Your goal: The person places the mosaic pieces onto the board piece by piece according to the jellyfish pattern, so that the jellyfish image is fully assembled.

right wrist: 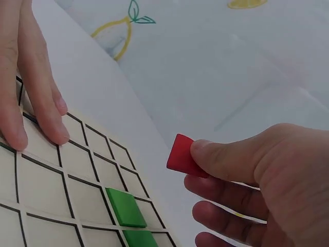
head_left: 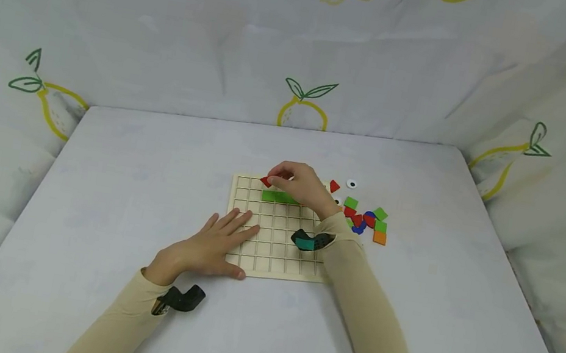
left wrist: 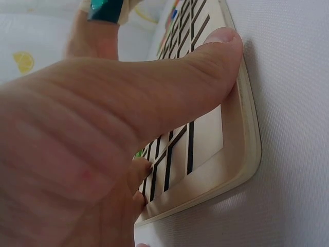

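A pale wooden grid board [head_left: 272,243] lies on the table, with a short row of green square tiles [head_left: 274,197] set in its upper cells. My left hand [head_left: 213,246] rests on the board's left side, fingers spread, thumb [left wrist: 221,49] along the near edge. Over the board's far edge, my right hand [head_left: 303,186] pinches a small red tile [right wrist: 182,156] between thumb and fingers. In the right wrist view one green tile [right wrist: 126,207] sits in its cell below the red one.
Right of the board lies a loose cluster of pieces: red tiles [head_left: 356,219], green tiles [head_left: 379,213], an orange tile [head_left: 379,237] and blue pieces [head_left: 359,229]. A white disc with a black dot [head_left: 351,184] lies behind them. A lemon-print cloth [head_left: 170,47] hangs behind the table.
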Demonstrator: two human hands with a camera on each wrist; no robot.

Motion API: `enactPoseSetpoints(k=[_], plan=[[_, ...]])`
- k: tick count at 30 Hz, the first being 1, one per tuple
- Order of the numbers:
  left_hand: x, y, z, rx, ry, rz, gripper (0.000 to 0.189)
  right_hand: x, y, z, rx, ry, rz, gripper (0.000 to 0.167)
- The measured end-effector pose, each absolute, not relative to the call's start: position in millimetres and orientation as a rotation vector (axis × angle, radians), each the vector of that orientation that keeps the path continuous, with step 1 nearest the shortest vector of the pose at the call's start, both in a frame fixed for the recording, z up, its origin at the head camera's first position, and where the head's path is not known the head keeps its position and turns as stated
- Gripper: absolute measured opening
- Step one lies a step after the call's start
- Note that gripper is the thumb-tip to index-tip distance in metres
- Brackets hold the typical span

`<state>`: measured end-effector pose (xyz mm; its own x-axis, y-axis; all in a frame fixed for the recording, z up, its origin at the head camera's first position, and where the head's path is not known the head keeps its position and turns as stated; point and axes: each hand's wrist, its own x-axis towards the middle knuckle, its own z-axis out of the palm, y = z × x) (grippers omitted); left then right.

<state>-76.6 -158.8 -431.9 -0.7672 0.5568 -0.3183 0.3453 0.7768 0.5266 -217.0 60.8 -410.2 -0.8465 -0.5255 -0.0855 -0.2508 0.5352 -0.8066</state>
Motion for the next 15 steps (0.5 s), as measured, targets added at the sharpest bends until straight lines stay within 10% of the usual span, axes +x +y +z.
enactPoseSetpoints(k=[15], plan=[[-77.5,-158.4,-430.6,0.667,2.496,0.613,0.095,-230.7,33.7,-424.9,-0.784,2.445,-1.005,0.019]])
